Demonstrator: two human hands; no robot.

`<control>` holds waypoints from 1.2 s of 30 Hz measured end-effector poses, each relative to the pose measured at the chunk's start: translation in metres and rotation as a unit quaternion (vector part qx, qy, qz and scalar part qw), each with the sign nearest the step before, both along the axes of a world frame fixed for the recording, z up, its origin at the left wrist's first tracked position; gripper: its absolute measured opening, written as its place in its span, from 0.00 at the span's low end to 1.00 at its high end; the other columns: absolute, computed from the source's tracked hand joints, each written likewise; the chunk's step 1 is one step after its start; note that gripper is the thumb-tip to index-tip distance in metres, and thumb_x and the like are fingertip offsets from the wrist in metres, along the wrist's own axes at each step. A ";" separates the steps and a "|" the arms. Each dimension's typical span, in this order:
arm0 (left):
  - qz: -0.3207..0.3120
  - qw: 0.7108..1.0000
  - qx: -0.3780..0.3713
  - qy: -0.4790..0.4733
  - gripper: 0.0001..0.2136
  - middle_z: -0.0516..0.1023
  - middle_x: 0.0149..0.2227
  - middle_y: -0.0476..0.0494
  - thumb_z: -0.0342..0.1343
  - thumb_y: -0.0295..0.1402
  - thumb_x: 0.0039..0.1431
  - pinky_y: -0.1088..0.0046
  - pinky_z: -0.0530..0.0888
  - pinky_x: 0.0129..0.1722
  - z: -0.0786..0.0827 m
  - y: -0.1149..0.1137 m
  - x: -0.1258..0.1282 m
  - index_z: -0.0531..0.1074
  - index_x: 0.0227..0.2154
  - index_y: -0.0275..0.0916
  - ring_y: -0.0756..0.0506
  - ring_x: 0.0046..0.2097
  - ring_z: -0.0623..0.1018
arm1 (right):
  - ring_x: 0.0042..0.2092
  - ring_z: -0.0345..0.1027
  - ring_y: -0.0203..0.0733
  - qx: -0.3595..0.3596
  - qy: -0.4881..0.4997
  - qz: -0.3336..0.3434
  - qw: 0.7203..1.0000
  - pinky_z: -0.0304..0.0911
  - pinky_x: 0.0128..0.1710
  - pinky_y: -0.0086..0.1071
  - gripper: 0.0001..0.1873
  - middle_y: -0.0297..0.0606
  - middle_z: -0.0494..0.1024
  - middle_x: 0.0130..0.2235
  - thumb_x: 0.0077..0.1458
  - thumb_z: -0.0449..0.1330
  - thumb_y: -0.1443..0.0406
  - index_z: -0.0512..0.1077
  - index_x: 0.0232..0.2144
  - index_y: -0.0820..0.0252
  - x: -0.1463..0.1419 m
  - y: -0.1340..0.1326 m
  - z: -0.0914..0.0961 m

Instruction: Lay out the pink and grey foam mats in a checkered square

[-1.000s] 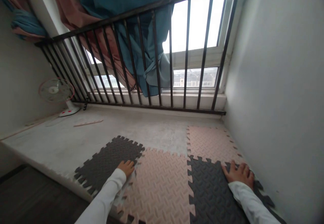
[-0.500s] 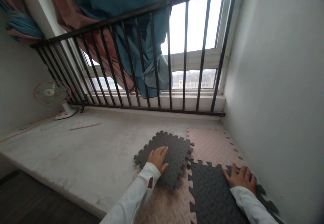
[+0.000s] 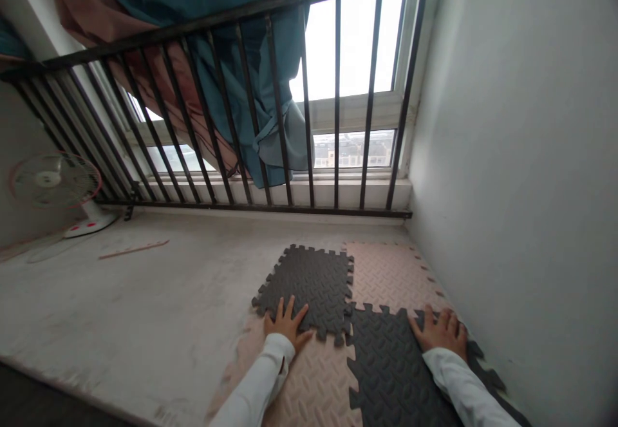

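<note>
My left hand [image 3: 287,325] lies with fingers spread on the near edge of a dark grey foam mat tile [image 3: 309,285] with jigsaw edges. That tile's near teeth overlap a beige foam tile [image 3: 318,375] below it. At its right side it meets another beige tile [image 3: 391,272] near the wall; whether the teeth interlock there I cannot tell. My right hand [image 3: 441,332] rests flat, fingers apart, on the far right part of a second dark grey tile [image 3: 396,362]. Neither hand grips anything.
A white wall [image 3: 521,176] rises along the right. Behind the tiles runs a black metal railing [image 3: 241,207] before a window and a curtain [image 3: 232,92]. A fan [image 3: 53,179] and a thin strip [image 3: 132,250] are on the pale floor [image 3: 145,311] at left.
The left dark tile, tilted over the beige one before, now lies flatter and farther forward. My left hand has slid to its near edge with fingers spread. The view has turned slightly right.
</note>
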State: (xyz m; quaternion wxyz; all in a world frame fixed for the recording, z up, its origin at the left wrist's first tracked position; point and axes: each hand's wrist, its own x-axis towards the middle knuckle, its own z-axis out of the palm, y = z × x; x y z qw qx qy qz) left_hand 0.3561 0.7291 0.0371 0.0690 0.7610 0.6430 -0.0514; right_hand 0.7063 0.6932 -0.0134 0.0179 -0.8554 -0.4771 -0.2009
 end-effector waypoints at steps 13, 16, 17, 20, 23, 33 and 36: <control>0.072 0.995 0.060 -0.034 0.25 0.46 0.61 0.49 0.41 0.50 0.50 0.38 0.43 0.50 -0.019 0.038 0.037 0.49 0.53 0.62 0.35 0.61 0.42 | 0.54 0.51 0.60 0.000 -0.008 0.012 1.000 0.44 0.48 0.51 0.35 0.59 0.61 0.52 0.47 0.45 0.47 0.62 0.50 0.63 0.007 0.001 -0.008; 0.068 0.995 0.067 -0.034 0.25 0.46 0.61 0.50 0.42 0.49 0.50 0.38 0.42 0.50 -0.021 0.042 0.037 0.50 0.53 0.62 0.35 0.61 0.42 | 0.53 0.51 0.60 0.002 -0.025 0.006 1.000 0.44 0.48 0.49 0.34 0.59 0.62 0.51 0.47 0.45 0.47 0.63 0.50 0.64 0.007 0.001 -0.009; 0.066 0.995 0.069 -0.035 0.25 0.46 0.61 0.50 0.42 0.49 0.50 0.38 0.42 0.50 -0.022 0.043 0.037 0.50 0.53 0.62 0.35 0.61 0.43 | 0.53 0.52 0.60 0.004 -0.032 0.006 0.999 0.44 0.48 0.49 0.34 0.59 0.62 0.51 0.47 0.46 0.47 0.63 0.49 0.64 0.007 0.002 -0.009; 0.063 0.995 0.072 -0.037 0.25 0.46 0.61 0.50 0.41 0.50 0.50 0.38 0.42 0.50 -0.024 0.046 0.037 0.49 0.53 0.63 0.36 0.61 0.43 | 0.53 0.52 0.60 0.009 -0.040 0.010 0.999 0.44 0.48 0.49 0.34 0.59 0.62 0.51 0.47 0.46 0.47 0.63 0.49 0.64 0.009 0.002 -0.012; 0.062 0.995 0.074 -0.039 0.25 0.46 0.61 0.49 0.41 0.50 0.50 0.37 0.42 0.49 -0.026 0.049 0.037 0.49 0.53 0.63 0.35 0.61 0.43 | 0.53 0.52 0.60 0.011 -0.026 0.011 1.000 0.45 0.47 0.50 0.34 0.59 0.62 0.51 0.47 0.46 0.47 0.63 0.49 0.63 0.011 0.003 -0.014; 0.082 0.993 0.076 -0.031 0.23 0.47 0.61 0.49 0.41 0.47 0.51 0.38 0.41 0.50 -0.026 0.053 0.041 0.52 0.52 0.61 0.37 0.61 0.45 | 0.54 0.50 0.59 0.024 -0.010 0.025 0.999 0.44 0.48 0.51 0.35 0.59 0.61 0.52 0.47 0.46 0.47 0.62 0.50 0.66 0.014 0.003 -0.018; 0.080 0.993 0.083 -0.026 0.23 0.47 0.61 0.49 0.42 0.46 0.51 0.37 0.40 0.50 -0.029 0.054 0.041 0.51 0.53 0.61 0.36 0.61 0.44 | 0.53 0.50 0.59 0.023 -0.010 0.019 0.999 0.45 0.48 0.50 0.35 0.59 0.61 0.52 0.46 0.46 0.47 0.63 0.49 0.65 0.014 0.003 -0.019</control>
